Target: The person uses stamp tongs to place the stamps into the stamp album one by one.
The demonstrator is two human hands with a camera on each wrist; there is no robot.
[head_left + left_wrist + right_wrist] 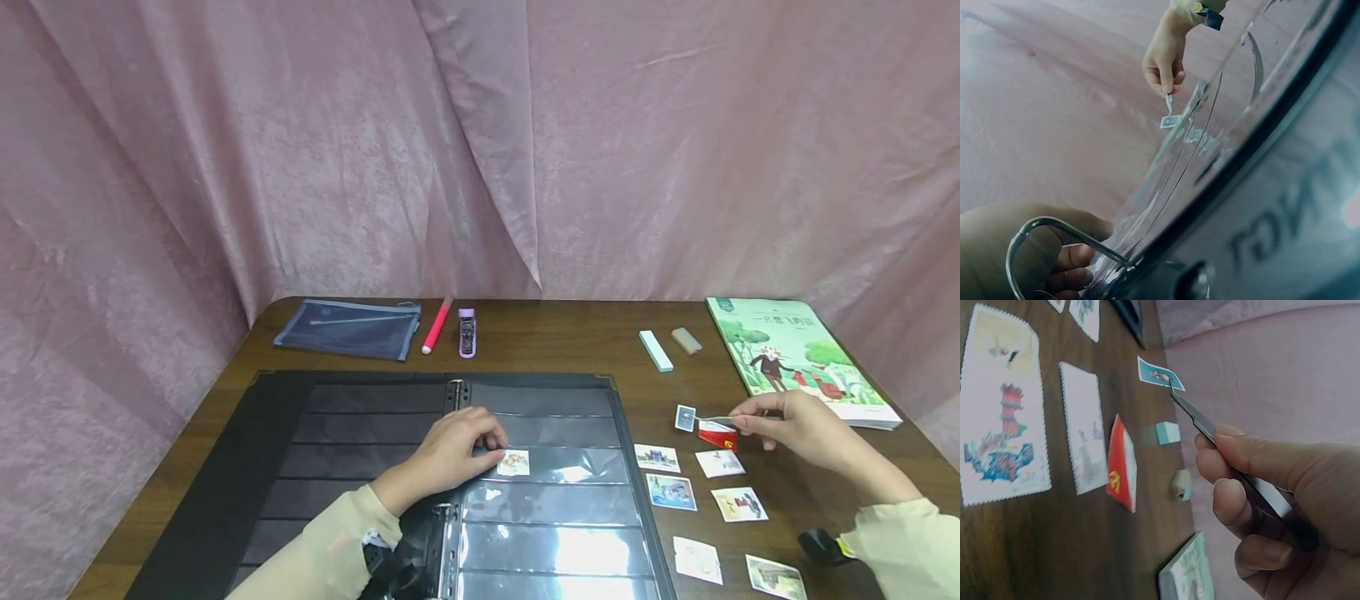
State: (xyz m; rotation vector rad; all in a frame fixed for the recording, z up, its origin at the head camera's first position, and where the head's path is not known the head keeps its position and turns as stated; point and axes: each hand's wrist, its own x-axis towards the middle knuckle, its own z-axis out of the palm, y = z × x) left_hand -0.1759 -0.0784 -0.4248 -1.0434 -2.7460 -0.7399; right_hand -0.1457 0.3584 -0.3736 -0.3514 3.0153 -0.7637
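My right hand (795,425) grips a pair of tweezers (1210,428) between thumb and fingers. The bent tips hold a small blue-bordered postage stamp (1159,374), raised above the table in the right wrist view. A red stamp (717,435) lies just under the tweezers. My left hand (453,450) rests on the open stamp album (217,467), its fingers loosely bent near the ring binding. Its thumb tip is right at a small pale stamp (514,462) in a pocket row of the clear-strip right page (547,504).
Several stamps (671,492) lie loose right of the album. Behind them are a pale blue-and-white block (656,351), a grey eraser-like piece (686,340) and a green picture book (802,358). A mesh pouch (348,329), red pen (437,327) and purple-cased gadget (467,333) line the back.
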